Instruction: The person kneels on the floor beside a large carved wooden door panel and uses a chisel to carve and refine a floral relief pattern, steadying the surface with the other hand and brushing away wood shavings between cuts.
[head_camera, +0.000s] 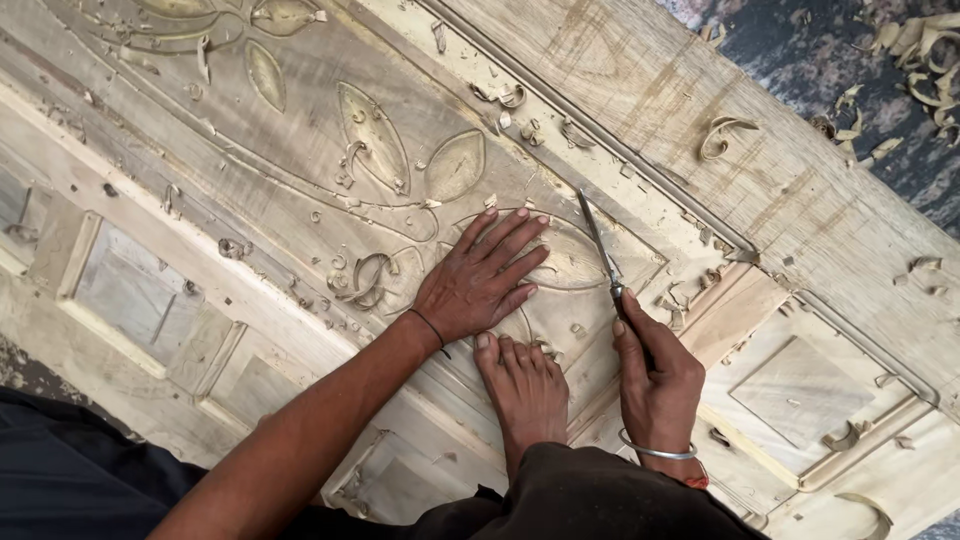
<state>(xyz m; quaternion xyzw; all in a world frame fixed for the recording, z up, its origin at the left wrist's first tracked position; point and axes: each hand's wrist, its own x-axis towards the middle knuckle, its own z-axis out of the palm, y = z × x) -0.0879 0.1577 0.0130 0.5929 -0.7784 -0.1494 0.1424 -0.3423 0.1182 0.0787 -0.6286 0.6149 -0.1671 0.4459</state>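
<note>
- Two hands work a pale carved wooden door panel (300, 200) that lies flat; the person's bare foot (525, 385) presses on it between them.
- The right hand (655, 375) has its fingers closed round the handle of a slim chisel (600, 250), whose blade tip rests at the edge of a leaf-shaped relief (570, 255).
- The left hand (480, 280) lies flat with fingers spread and holds nothing, steadying the wood just beside the blade.
- By my judgement, the step in hand is cutting the outline of this leaf; the next stroke calls for a steady, shallow push along the curve, with the left fingers kept clear of the edge.
- Curled shavings (725, 135) lie scattered over the panel and on the dark floor (900, 100) beyond it.
- The chisel handle is hidden inside the grip, and the cutting edge is too thin to make out.
- The panel runs out of view on all sides, and dark clothing (600, 500) covers its near edge.
</note>
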